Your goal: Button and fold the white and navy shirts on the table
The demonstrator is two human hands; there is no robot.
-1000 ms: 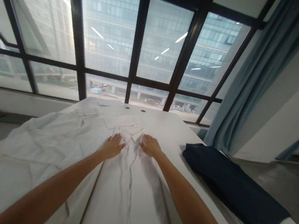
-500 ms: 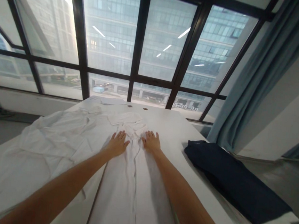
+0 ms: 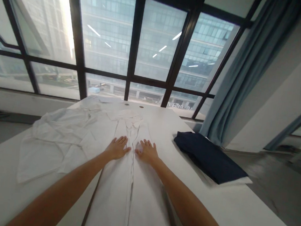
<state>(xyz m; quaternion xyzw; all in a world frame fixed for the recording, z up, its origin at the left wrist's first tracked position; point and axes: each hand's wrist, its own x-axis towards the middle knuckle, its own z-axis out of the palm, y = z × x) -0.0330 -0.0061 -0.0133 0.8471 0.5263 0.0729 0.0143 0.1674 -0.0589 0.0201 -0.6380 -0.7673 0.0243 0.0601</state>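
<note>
A white button shirt [image 3: 129,192] lies folded into a long strip down the middle of the white table [image 3: 236,212], collar toward the window. My left hand [image 3: 117,148] rests flat on it, fingers spread, just left of the button line. My right hand [image 3: 147,151] lies flat on the shirt just right of that line. The two hands sit side by side, thumbs nearly touching. Neither hand holds anything.
More white garments [image 3: 56,136] lie spread and crumpled on the table's left half. A folded dark navy garment [image 3: 210,157] sits at the right edge. Large windows [image 3: 107,35] stand behind the table, and a blue curtain [image 3: 252,58] hangs at the right.
Both hands have slid down the shirt front from the collar toward me and closer together. The view has shifted, so more of the table shows.
</note>
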